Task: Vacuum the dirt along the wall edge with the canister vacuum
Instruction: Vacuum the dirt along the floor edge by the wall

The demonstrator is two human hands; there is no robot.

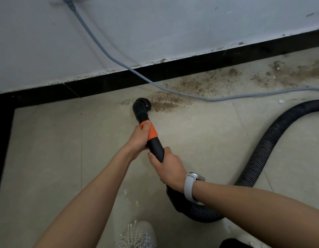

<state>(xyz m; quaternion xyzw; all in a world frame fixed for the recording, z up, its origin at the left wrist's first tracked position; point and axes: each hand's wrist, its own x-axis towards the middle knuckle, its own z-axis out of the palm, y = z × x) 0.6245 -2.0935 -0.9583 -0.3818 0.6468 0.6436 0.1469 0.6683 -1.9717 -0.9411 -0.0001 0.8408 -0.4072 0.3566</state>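
Gripping the wand (154, 140) — left hand (140, 138) nearer the nozzle (141, 107), right hand (168, 167) behind, fingers wrapped — dirt (199, 85) lies rightward along the wall edge (173, 68).

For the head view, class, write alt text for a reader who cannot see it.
Both hands grip a black vacuum wand, its round brush nozzle at the left end of a dirt trail along the black baseboard; a grey cord crosses it.

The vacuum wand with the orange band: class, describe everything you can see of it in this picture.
The black plastic vacuum wand with an orange band slants down toward the wall, ending in a round brush nozzle that rests on the beige tile floor at the edge of the brown dirt patch. The left hand grips the band; the right hand grips lower, where the ribbed black hose begins.
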